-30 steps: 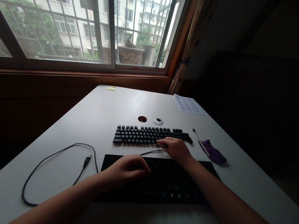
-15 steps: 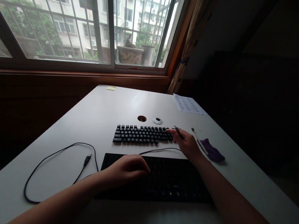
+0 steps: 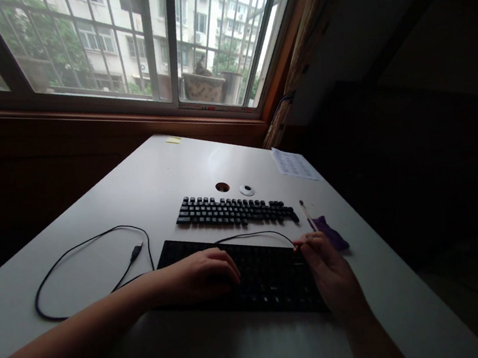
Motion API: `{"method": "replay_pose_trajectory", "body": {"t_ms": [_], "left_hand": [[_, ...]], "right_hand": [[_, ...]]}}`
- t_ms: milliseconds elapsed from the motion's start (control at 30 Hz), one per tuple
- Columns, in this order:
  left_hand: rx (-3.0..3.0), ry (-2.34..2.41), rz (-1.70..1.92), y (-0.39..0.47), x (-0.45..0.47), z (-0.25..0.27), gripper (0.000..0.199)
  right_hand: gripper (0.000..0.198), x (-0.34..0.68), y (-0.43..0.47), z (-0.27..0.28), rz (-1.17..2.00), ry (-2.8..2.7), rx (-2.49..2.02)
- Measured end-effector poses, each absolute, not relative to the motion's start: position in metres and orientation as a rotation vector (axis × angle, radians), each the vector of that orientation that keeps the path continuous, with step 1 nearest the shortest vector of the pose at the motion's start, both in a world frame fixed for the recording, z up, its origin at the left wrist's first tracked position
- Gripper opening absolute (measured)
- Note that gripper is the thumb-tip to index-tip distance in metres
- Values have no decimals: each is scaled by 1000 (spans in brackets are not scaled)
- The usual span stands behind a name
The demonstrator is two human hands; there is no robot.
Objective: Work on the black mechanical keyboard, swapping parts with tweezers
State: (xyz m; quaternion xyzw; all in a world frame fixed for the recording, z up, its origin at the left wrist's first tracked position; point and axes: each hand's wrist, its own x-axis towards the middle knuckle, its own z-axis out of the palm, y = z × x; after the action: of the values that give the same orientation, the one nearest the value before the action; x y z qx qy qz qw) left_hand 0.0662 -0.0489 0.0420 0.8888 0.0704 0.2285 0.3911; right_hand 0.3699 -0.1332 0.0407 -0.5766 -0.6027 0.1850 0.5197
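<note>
A black keyboard base (image 3: 255, 276) lies near the front of the white desk. My left hand (image 3: 209, 270) rests on its left half, palm down, with loosely bent fingers; its thumb is hidden. At the base's upper right corner, my right hand (image 3: 325, 261) is closed in a pinch. What sits between its fingertips is too dark and small to make out. Behind the base, black keycaps (image 3: 229, 210) are laid out in keyboard rows. A thin black cable (image 3: 250, 234) runs along the base's back edge.
A USB plug (image 3: 136, 251) on a looped cable lies at left. To the right, a thin brush-like stick (image 3: 307, 214) rests against a purple cloth (image 3: 333, 234). Farther back are a round desk hole (image 3: 222, 187), a white ring (image 3: 247, 190), printed paper (image 3: 293, 164) and yellow notes (image 3: 174, 140).
My right hand has come back from the keycap rows to the base's right corner. The slim dark tool seen in it before is now hidden. My left hand's fingers have spread slightly.
</note>
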Motion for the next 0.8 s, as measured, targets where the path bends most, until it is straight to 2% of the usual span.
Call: {"method": "replay_pose_trajectory", "body": {"t_ms": [133, 300, 367, 633, 800], "left_hand": [[2461, 199, 573, -49, 63, 43, 30], [2677, 229, 490, -51, 60, 37, 70], [2724, 232, 460, -49, 60, 33, 78], [2740, 216, 489, -44, 61, 27, 74], [2752, 232, 474, -45, 61, 27, 74]], "right_hand": [[17, 369, -150, 35, 366, -1426, -1475], [15, 350, -160, 33, 470, -1457, -1456], [14, 341, -160, 35, 527, -1467, -1449], [18, 327, -153, 36, 651, -1651, -1426], [8, 329, -154, 29, 560, -1814, -1457]]}}
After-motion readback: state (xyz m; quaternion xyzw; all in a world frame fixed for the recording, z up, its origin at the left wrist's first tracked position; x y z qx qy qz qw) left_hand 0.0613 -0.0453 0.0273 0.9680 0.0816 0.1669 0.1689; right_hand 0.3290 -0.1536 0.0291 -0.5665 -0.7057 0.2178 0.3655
